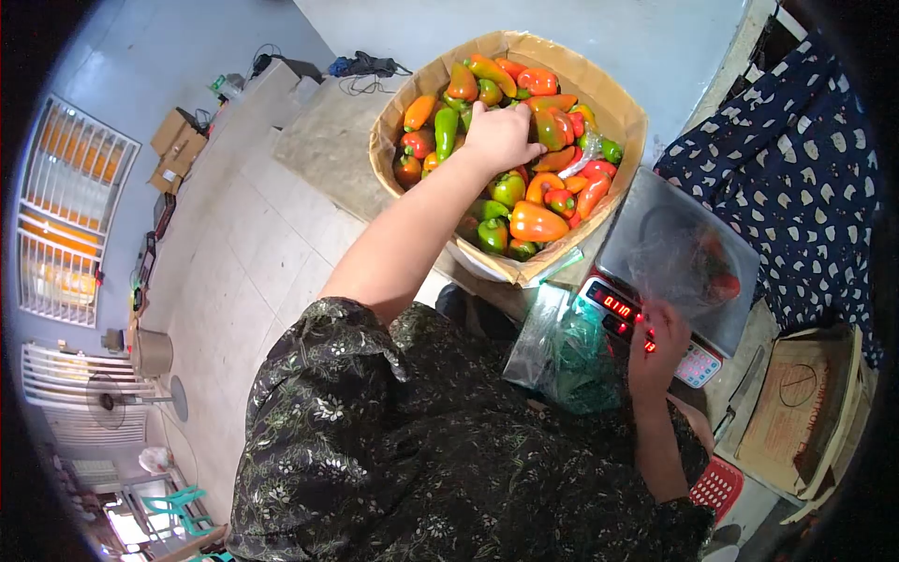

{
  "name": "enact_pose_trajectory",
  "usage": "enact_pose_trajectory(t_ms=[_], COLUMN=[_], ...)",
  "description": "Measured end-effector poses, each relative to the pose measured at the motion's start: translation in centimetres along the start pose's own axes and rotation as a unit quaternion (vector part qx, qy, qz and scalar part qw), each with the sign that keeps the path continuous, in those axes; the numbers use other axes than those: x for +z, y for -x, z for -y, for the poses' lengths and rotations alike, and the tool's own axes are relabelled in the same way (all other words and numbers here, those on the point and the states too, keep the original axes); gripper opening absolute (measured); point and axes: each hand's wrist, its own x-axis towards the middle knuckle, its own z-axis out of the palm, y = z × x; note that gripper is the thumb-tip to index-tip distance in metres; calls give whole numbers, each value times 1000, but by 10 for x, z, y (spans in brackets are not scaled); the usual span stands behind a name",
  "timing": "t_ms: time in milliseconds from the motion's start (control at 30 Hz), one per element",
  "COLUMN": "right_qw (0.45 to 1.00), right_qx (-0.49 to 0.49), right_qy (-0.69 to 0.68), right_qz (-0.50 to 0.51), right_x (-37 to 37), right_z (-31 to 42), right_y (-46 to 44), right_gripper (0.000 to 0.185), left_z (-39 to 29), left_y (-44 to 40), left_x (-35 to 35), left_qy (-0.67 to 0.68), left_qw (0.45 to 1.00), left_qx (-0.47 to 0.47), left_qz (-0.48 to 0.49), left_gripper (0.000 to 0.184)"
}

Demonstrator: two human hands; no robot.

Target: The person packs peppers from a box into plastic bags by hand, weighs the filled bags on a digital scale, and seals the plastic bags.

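Observation:
My left hand [504, 140] reaches into a paper-lined round basket [393, 122] heaped with peppers. Its thumb and fingers are bent around an orange-green pepper [550, 130], with some fingertips hidden among the pile. To the right, my right hand [661, 337] pinches the near edge of a clear plastic bag [670, 267], its fingers in front of the display. Inside that bag are red peppers [719, 272], lying on the steel pan of a digital scale [646, 211]. The scale's red display [616, 305] is lit and reads about 0.110 on its top line.
Clear and greenish plastic bags [576, 361] lie by my lap. Dark patterned cloth [777, 178] hangs beyond the scale, above a cardboard box [787, 412]. A red plastic basket [716, 487] is at lower right. A fan [108, 401] and more boxes [176, 150] stand across the floor.

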Motion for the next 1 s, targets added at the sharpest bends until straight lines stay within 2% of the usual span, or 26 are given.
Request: enact_pose_trajectory(t_ms=[33, 133, 233, 300, 333, 400, 500, 600, 700, 733, 767, 800, 867, 900, 1000], right_qw=[1000, 993, 976, 969, 968, 965, 974, 976, 980, 979, 979, 978, 974, 972, 972], right_qx=[-7, -4, 53, 97, 81, 55, 9, -60, -8, 5, 12, 20, 24, 21, -19], right_qy=[-3, -34, -74, -55, -47, -32, 9, -35, -61, -68, -79, -90, -113, -124, -137], right_qz=[-27, -117, -200, -221, -231, -253, -226, -206, -192, -193, -190, -189, -196, -200, -187], right_x=[-2, -9, -23, -35, -39, -43, -44, -43, -48, -49, -51, -53, -58, -60, -58], right_z=[-4, -23, -32, -38, -43, -51, -49, -38, -41, -43, -45, -46, -47, -46, -43], right_y=[0, -2, -9, -13, -14, -14, -16, -14, -12, -10, -10, -10, -13, -15, -19], right_gripper=[34, 21, 17, 16, 17, 20, 29, 33, 33, 34, 35, 35, 36, 36, 39], left_z=[-1, 4, 15, 7, 0, -11, -11, 8, 10, 0, 1, 2, -10, -28, -72], left_y=[0, 4, 7, 10, 11, 8, 3, -6, 1, 10, 16, 20, 41, 58, 97], left_x=[0, 15, 10, 6, 3, -2, 1, 24, 17, 0, -9, -17, -28, -43, -60], left_qy=[-11, -65, -29, -95, -127, -151, -147, -28, 0, 3, 157, 305, 476, 530, 578], left_qw=[1000, 993, 995, 988, 982, 983, 987, 997, 996, 995, 983, 948, 874, 845, 808], left_qx=[-7, 40, 73, 112, 133, 107, 64, 63, 69, 61, 63, 63, 54, 56, 94], left_qz=[18, -93, -69, -45, -33, -8, 30, 16, -49, -74, -73, -68, -78, -46, -66], left_gripper=[48, 52, 50, 46, 45, 42, 45, 43, 44, 37, 35, 32, 30, 36, 40])
